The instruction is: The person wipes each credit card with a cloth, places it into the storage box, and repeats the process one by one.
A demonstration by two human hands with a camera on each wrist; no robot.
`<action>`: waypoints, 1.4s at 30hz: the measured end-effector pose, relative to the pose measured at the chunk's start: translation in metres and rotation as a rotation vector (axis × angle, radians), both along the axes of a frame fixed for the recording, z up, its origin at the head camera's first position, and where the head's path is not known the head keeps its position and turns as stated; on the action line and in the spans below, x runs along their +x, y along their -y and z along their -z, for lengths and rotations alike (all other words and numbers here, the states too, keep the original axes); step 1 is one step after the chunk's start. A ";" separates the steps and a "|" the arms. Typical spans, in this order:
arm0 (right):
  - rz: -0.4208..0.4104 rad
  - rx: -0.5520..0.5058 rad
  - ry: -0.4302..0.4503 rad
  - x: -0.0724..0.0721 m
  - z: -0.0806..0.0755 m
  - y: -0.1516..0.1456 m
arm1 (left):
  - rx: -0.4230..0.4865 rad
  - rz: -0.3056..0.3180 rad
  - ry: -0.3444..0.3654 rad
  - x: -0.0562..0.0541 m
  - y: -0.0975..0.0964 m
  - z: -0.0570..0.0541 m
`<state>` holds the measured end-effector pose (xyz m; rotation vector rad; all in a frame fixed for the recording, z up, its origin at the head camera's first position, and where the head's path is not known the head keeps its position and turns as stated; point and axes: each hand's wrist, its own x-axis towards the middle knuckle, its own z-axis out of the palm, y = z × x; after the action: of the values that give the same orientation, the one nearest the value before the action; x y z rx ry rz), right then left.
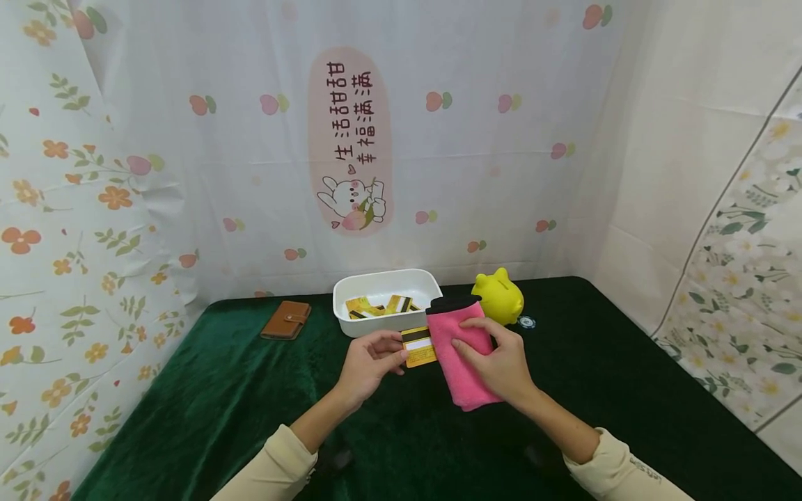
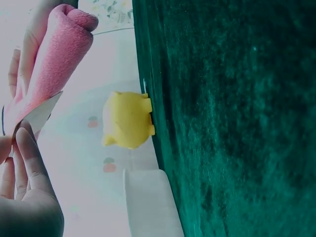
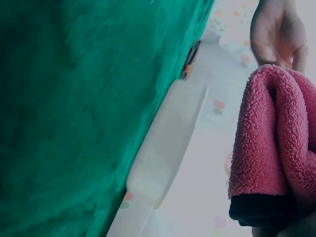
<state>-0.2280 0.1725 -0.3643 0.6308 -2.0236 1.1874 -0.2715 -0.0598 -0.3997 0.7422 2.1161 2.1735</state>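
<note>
In the head view my left hand (image 1: 371,365) pinches a yellow bank card (image 1: 418,347) by its left edge, with the dark stripe side showing. My right hand (image 1: 501,358) grips a folded pink cloth (image 1: 460,355) with a black edge, thumb and fingers on its face. The card's right edge meets the cloth's left side; whether they touch firmly I cannot tell. From the left wrist, the card (image 2: 42,114) appears nearly edge-on beside the cloth (image 2: 61,54). The right wrist view shows the cloth's thick folds (image 3: 266,143), with the left hand (image 3: 280,34) beyond.
Behind the hands stands a white bin (image 1: 387,278) with several yellow cards (image 1: 363,307) inside. A yellow piggy bank (image 1: 498,297) sits right of it, a poker chip (image 1: 527,322) beside that. At the left lies a brown wallet (image 1: 286,320). Green velvet (image 1: 250,417) covers the table.
</note>
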 end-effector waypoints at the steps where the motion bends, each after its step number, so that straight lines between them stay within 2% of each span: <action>1: 0.007 -0.003 0.009 -0.001 0.001 -0.002 | 0.000 -0.003 0.003 0.000 0.001 0.000; 7: 0.054 -0.018 0.084 -0.006 0.003 -0.012 | 0.006 -0.029 0.041 -0.002 0.006 -0.002; 11: 0.076 -0.031 0.132 -0.007 0.005 -0.018 | 0.043 -0.055 0.059 -0.004 0.007 0.000; 16: 0.082 -0.046 0.170 -0.006 0.005 -0.021 | 0.088 -0.128 0.074 -0.006 0.008 0.002; 20: 0.083 -0.059 0.201 -0.003 0.003 -0.020 | 0.074 -0.159 0.081 -0.007 0.008 0.003; 24: 0.041 -0.073 0.248 0.001 0.002 -0.019 | 0.051 -0.124 0.102 -0.007 0.009 0.003; 28: -0.001 -0.082 0.254 0.003 0.003 -0.018 | 0.024 -0.050 0.110 -0.007 0.010 0.003; 32: -0.011 -0.095 0.241 0.003 0.003 -0.017 | 0.030 0.024 0.091 -0.006 0.011 0.003; 35: -0.014 -0.098 0.243 0.003 0.002 -0.016 | 0.027 0.038 0.068 -0.005 0.012 0.003; 37: -0.012 -0.100 0.245 0.003 0.002 -0.016 | -0.001 0.007 0.049 -0.005 0.011 0.003; 42: -0.028 -0.104 0.252 0.004 0.001 -0.015 | -0.118 -0.179 -0.010 -0.007 0.007 0.007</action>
<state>-0.2235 0.1874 -0.3652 0.4795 -2.1470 1.4393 -0.2780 -0.0663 -0.4064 0.5779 2.3761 2.1048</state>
